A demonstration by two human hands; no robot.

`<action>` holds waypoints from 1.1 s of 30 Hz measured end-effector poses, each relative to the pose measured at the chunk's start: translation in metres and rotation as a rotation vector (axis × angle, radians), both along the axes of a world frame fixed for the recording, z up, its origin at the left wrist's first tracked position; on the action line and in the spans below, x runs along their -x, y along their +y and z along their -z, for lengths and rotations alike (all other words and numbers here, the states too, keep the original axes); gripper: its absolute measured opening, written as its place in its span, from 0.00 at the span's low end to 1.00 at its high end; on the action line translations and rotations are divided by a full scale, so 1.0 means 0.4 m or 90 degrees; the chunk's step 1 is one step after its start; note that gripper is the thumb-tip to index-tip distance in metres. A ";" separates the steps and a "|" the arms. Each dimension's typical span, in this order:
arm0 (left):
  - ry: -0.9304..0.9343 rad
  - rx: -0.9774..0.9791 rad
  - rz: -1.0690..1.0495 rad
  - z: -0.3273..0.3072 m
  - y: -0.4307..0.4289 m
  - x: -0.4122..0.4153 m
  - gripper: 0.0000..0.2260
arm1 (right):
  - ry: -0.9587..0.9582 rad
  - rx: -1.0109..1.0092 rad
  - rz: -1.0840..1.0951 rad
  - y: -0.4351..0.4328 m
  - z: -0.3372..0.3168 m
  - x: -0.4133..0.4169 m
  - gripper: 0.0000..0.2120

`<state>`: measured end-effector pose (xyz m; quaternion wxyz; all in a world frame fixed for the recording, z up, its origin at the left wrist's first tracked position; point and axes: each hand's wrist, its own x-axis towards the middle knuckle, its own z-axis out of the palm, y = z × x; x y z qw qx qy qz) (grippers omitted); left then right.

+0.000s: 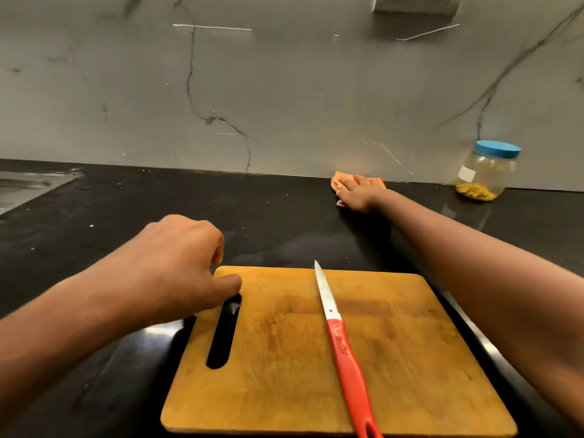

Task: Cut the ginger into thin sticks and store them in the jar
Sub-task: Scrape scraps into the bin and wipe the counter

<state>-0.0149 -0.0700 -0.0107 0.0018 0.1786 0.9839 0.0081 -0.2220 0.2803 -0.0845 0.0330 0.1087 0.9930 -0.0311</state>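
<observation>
Yellow ginger sticks lay in the blue-lidded clear jar, far right. Your right grip pressed flat on the orange cloth. Whether your left grip held the wooden board was unclear. You needed firm, overlapping wipes.

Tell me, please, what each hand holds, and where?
The right hand covers the cloth; the left hand touches the board's corner; neither grip is clear. The knife lies unheld.
</observation>
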 end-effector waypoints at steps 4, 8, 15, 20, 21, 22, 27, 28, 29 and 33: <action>-0.066 -0.004 0.035 -0.008 0.018 -0.010 0.23 | 0.020 -0.002 0.005 0.014 0.007 0.045 0.44; -0.112 -0.017 0.016 -0.006 0.028 -0.009 0.21 | 0.036 0.015 -0.019 0.000 -0.009 0.019 0.43; -0.201 -0.111 -0.033 -0.010 0.031 0.011 0.17 | 0.497 -0.177 0.129 0.211 -0.167 -0.213 0.34; -0.194 -0.094 -0.026 -0.012 0.055 0.014 0.18 | 0.385 0.016 0.345 0.458 -0.211 -0.318 0.40; -0.185 -0.082 -0.021 -0.013 0.060 0.015 0.18 | 0.365 0.098 0.341 0.479 -0.207 -0.319 0.39; -0.176 -0.066 -0.018 -0.014 0.065 0.016 0.19 | 0.355 0.163 0.327 0.489 -0.200 -0.314 0.38; -0.183 -0.040 -0.020 -0.020 0.080 0.014 0.23 | 0.403 0.231 0.253 0.443 -0.161 -0.274 0.33; -0.191 -0.043 -0.024 -0.022 0.081 0.015 0.24 | 0.407 0.235 0.240 0.427 -0.157 -0.265 0.33; -0.194 -0.039 -0.027 -0.026 0.084 0.015 0.25 | 0.406 0.238 0.227 0.410 -0.154 -0.256 0.34; -0.059 0.015 0.008 -0.038 0.107 0.043 0.28 | 0.406 0.251 0.190 0.343 -0.151 -0.229 0.34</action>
